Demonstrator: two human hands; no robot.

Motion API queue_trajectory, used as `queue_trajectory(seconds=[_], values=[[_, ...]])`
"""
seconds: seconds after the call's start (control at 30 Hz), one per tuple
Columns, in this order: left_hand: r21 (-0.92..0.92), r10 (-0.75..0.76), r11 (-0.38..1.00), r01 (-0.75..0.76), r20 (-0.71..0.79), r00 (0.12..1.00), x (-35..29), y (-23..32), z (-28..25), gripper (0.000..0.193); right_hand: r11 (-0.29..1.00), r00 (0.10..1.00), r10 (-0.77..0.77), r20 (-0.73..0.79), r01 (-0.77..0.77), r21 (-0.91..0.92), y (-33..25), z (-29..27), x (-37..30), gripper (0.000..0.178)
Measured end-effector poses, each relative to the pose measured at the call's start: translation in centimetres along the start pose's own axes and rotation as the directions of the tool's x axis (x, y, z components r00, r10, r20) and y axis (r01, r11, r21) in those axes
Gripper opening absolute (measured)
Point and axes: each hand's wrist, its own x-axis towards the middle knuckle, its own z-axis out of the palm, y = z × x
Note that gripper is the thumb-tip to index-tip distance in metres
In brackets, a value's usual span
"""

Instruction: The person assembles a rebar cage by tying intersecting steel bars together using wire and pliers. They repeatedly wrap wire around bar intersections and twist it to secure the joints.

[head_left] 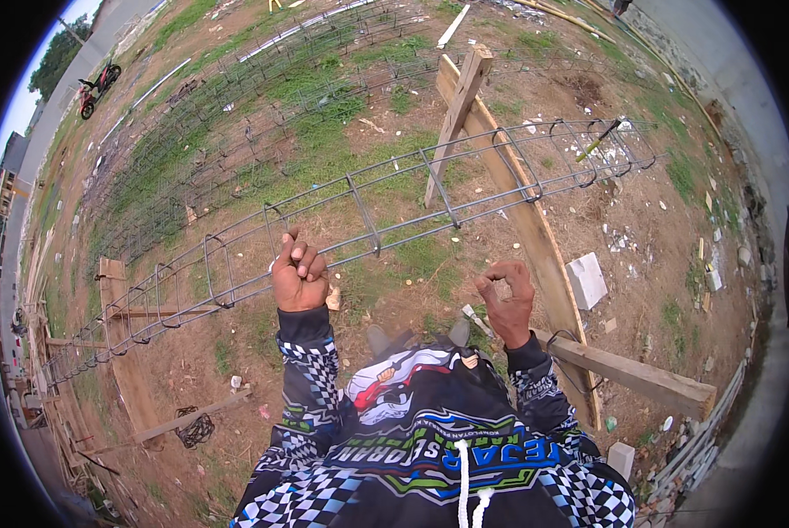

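Observation:
A long rebar cage (363, 214) of thin steel bars with square stirrups crosses in front of me, raised on wooden supports. My left hand (300, 276) is at the cage's near side, fingers curled in; whether it grips a bar or something small is hidden. My right hand (507, 299) hovers apart from the cage, nearer my body, with thumb and forefinger bent into a ring. Anything pinched there is too small to make out. Toward the cage's right end lies a slim tool (598, 142) with yellow and black parts.
A plank (548, 264) with a crossed post (458, 123) props the cage on the right; another plank support (124, 352) stands left. A beam (632, 374) juts out at right near a white block (586, 282). Coiled wire (192, 429) lies lower left. More rebar mesh (210, 145) spreads beyond.

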Motion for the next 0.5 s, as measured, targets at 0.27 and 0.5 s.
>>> queue_trajectory(seconds=[0.27,0.5], values=[[0.054,0.301,0.953,-0.299,-0.038,0.953,-0.3,4.9,-1.6,0.018,0.960,0.858,0.077,0.507,-0.200,0.194,0.8,-1.5,0.0,0.019],[0.184,0.306,0.939,-0.289,-0.065,0.950,0.2,6.9,-1.8,0.019,0.961,0.864,-0.166,0.475,0.034,0.274,-3.6,-4.4,0.2,0.018]])
